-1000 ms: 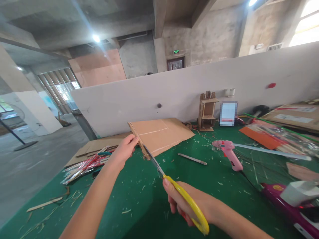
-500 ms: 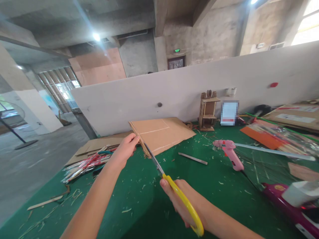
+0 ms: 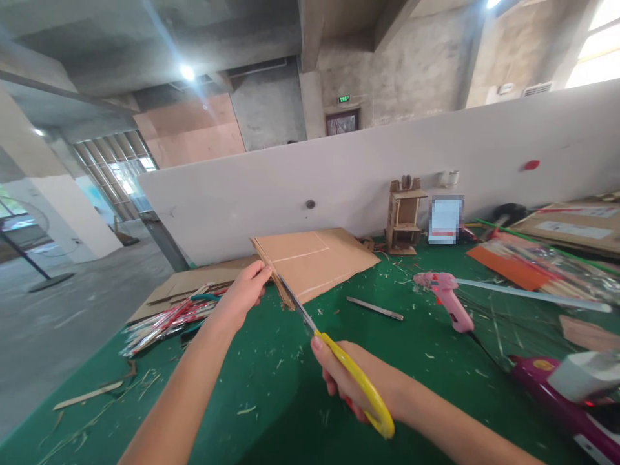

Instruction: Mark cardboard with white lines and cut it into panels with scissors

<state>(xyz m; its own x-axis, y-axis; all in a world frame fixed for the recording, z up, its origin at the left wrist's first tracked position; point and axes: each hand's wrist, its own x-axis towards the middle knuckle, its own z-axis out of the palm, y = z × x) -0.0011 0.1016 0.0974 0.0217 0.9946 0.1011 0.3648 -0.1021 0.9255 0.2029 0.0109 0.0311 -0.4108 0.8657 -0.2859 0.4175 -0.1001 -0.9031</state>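
A brown cardboard sheet (image 3: 320, 258) with pale lines on its face is tilted up above the green table. My left hand (image 3: 250, 287) pinches its left edge between thumb and fingers. In my right hand (image 3: 346, 371) are yellow-handled scissors (image 3: 358, 378), with my fingers wrapped round the handle. Their metal blades reach to the sheet's near left edge, close to my left fingertips; part of the blades is hidden by the cardboard.
A metal strip (image 3: 374, 309) lies right of the sheet, near a pink glue gun (image 3: 448, 297) with a cord. Behind stands a small cardboard shelf (image 3: 404, 219). Wrapped sticks (image 3: 169, 320) lie at left, a purple device (image 3: 557, 394) at right. Scraps litter the green table (image 3: 271, 420).
My right hand and the scissors' yellow handle have shifted slightly up, the handle loops drawing closer together. My left hand and the cardboard stay nearly where they were.
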